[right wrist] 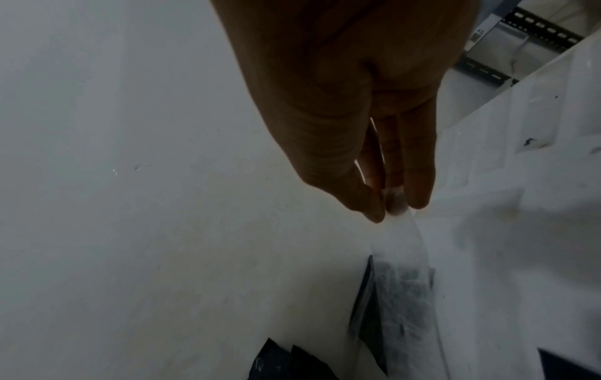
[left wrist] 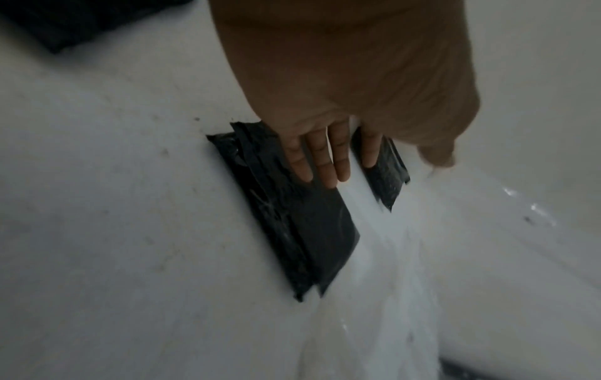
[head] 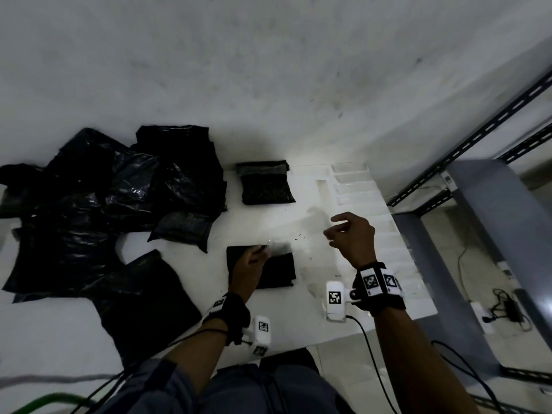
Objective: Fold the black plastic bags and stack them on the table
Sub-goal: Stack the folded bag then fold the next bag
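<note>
A folded black bag (head: 279, 271) (left wrist: 292, 218) lies on the white table (head: 268, 85) in front of me. My left hand (head: 251, 264) (left wrist: 325, 159) rests on it with straight fingers pressing down. Raised to its right, my right hand (head: 334, 231) (right wrist: 395, 205) pinches the end of a clear, tape-like strip (right wrist: 401, 244) between thumb and fingers. The strip (left wrist: 374, 218) runs down across the folded bag. A stack of folded bags (head: 265, 186) sits further back. A big pile of loose black bags (head: 104, 198) covers the left side.
A white moulded tray (head: 358, 186) sits at the table's right edge. Beyond it stand a grey shelf (head: 490, 204) and a slotted metal rack (head: 478, 138), with cables (head: 507, 309) on the floor. One flat bag (head: 143, 300) lies near the table's front-left edge.
</note>
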